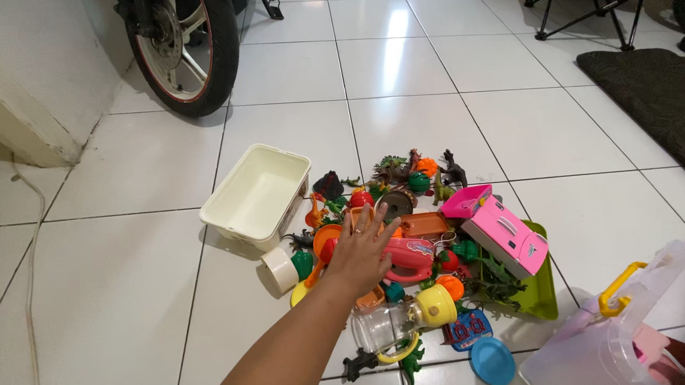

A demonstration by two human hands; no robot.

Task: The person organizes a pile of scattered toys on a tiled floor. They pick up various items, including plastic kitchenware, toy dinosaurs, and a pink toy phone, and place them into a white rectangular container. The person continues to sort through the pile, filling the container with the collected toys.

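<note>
Spread flat and grasping nothing, the left hand hovers over a heap of small plastic toys on the white tiled floor, its fingers fanned out and pointing away from the person; whether the palm actually touches the toys beneath it cannot be told. Right under the hand lie an orange toy pan and a pink-red toy appliance, which peeks out just beyond the knuckles. The right hand is out of sight. Just left of the heap sits a cream rectangular tub, open side up and with nothing inside, and a small cream cup lies on its side near its front corner. Nearer the person, a toy blender with a clear jug and yellow lid lies tipped over, with a blue round plate beside it. To the right, a pink toy fridge rests partly on a green tray. Small dinosaur figures cluster at the far edge of the heap. At the lower right stands a clear storage box with a yellow handle. A motorbike wheel stands in the upper left corner, well apart from the toys, and a dark mat lies across the room on the right.
</note>
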